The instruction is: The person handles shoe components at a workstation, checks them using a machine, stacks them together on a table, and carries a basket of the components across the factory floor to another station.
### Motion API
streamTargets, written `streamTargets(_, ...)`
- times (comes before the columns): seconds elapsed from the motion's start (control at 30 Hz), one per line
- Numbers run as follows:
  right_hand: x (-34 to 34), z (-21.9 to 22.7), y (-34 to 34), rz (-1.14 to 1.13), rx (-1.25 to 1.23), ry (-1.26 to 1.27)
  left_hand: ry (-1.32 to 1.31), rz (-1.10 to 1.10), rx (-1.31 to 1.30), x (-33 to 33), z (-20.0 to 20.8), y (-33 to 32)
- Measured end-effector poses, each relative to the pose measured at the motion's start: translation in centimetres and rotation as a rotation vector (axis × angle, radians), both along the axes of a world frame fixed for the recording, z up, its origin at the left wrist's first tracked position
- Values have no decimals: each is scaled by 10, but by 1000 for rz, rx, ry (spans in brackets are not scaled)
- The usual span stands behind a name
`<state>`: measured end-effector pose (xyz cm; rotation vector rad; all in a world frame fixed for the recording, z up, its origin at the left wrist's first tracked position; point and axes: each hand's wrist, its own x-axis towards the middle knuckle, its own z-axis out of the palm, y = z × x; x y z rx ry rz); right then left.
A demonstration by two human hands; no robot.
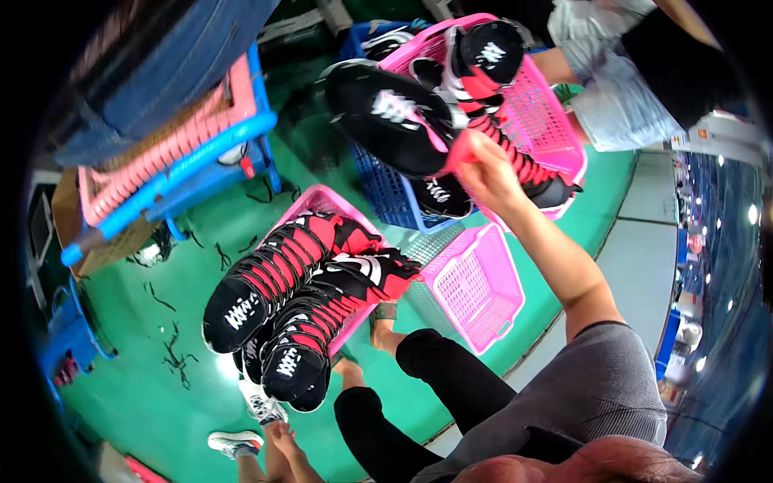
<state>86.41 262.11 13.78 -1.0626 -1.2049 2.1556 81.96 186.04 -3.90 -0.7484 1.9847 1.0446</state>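
My right hand [487, 171], at the end of my outstretched right arm, is closed on the red part of a black-and-red shoe [382, 121]. The shoe's black toe with a white mark points away to the left, and its edge is slightly blurred. Just beyond my hand, a pink basket [555, 121] holds more such shoes [503, 133]. Nearer, another pink basket [308, 197] carries several black-and-red laced shoes [294, 270], piled with toes toward the lower left. My left hand does not show.
A blue crate [386, 193] with shoes stands under the far basket. An upright pink basket [483, 282] is beside my feet. Black lace scraps [177, 358] lie on the green floor. A blue-framed stand [201, 137] is at left; other people's legs [628, 109] show far right.
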Motion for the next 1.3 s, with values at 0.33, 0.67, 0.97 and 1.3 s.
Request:
streamTargets(0.33, 225, 38, 120, -777, -274, 65, 79, 65, 153, -21, 6, 13)
streamTargets(0.67, 214, 44, -64, 104, 229, -507, 47, 154, -30, -44, -3, 30)
streamTargets(0.97, 230, -85, -216, 839, 331, -640, -80, 163, 226, -48, -23, -5)
streamTargets(1.3, 59, -216, -94, 405, 416, -784, -114, 126, 301, -122, -57, 74)
